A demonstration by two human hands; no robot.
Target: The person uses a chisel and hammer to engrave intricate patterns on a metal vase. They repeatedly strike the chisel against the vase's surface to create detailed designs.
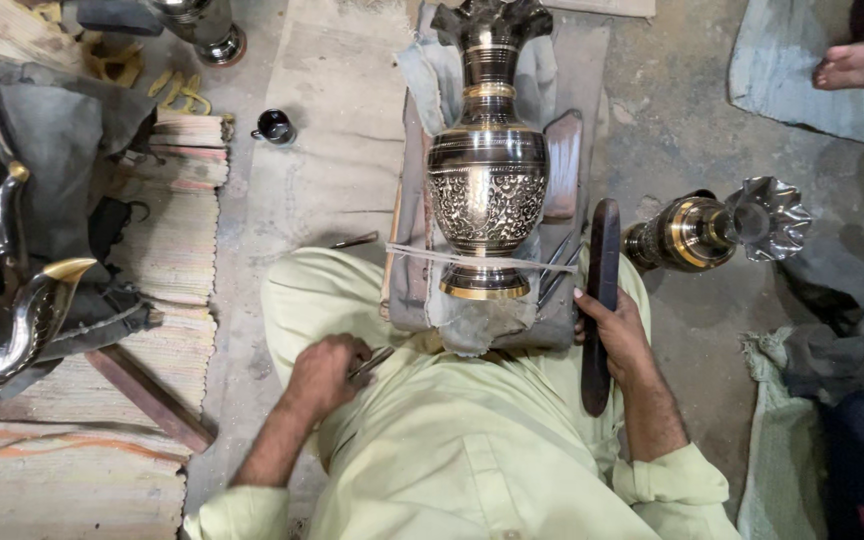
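Vase: we see the tall dark brass vase with engraved floral belly (488, 190) lying on a cloth-padded board, just ahead of both sets of fingers, long axis running away from us, a cord across its foot.
Left hand: our left hand (324, 372) is curled shut around a thin metal tool (372, 362), below-left of the vase foot.
Right hand: our right hand (614, 328) grips a long dark wooden mallet (600, 300), nearer the vase, just right of its foot.
Pose: both forearms bent inward over the lap.
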